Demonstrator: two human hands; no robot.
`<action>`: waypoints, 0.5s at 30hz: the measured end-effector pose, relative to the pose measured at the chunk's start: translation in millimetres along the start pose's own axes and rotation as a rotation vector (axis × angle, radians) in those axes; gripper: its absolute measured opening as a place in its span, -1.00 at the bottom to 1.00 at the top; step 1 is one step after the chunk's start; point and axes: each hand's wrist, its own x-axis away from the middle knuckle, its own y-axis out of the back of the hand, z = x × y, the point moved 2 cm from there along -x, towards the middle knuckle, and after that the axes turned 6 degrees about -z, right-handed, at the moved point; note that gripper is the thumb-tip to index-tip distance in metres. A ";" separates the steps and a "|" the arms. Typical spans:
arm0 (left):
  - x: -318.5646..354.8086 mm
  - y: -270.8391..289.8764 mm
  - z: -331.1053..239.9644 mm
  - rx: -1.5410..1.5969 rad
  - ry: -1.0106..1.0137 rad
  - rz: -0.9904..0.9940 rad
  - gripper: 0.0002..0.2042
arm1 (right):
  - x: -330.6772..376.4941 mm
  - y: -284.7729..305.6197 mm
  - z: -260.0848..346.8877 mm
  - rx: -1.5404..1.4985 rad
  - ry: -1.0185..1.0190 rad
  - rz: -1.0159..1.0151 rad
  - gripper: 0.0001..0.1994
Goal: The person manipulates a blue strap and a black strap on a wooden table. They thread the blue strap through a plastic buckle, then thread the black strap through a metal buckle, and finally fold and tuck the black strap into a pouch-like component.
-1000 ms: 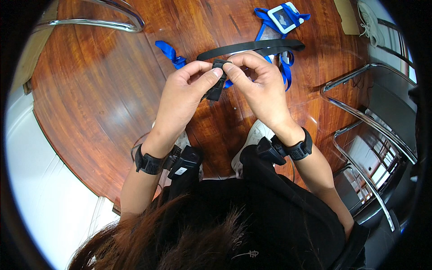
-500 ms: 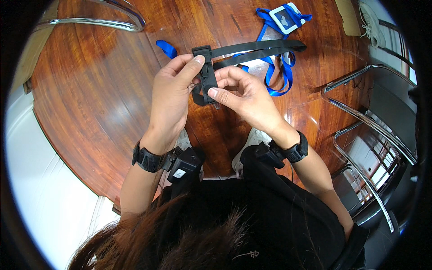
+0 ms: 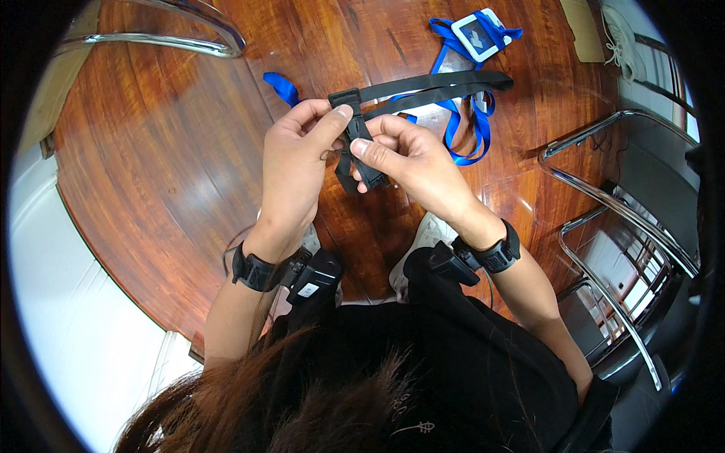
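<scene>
Both hands hold a black woven strap with a plastic buckle [image 3: 355, 140] above the round, polished wooden table [image 3: 151, 151]. The left hand [image 3: 296, 162] pinches the buckle's upper end; the right hand [image 3: 404, 162] grips its lower part. The strap trails right over a blue lanyard [image 3: 468, 128] with a white-framed badge holder [image 3: 477, 35], which contains a card. Chrome-framed chairs [image 3: 604, 204] stand nearby.

Bare wooden table [image 3: 151, 166] lies open left of the hands. Ahead, a blue lanyard [image 3: 461, 113] crosses the way; chrome chair frames [image 3: 604, 204] crowd the right
</scene>
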 end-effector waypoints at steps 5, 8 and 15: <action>-11.9 10.4 4.1 0.225 0.067 -0.035 -0.89 | 6.3 6.6 12.1 -0.120 -0.041 0.120 -0.73; -16.6 20.1 1.6 0.257 0.029 -0.058 -0.90 | 12.6 20.5 29.5 -0.059 0.011 0.096 -0.65; -25.6 32.0 1.2 0.293 -0.014 -0.131 -0.93 | 39.3 48.4 83.1 0.074 0.083 0.218 -0.84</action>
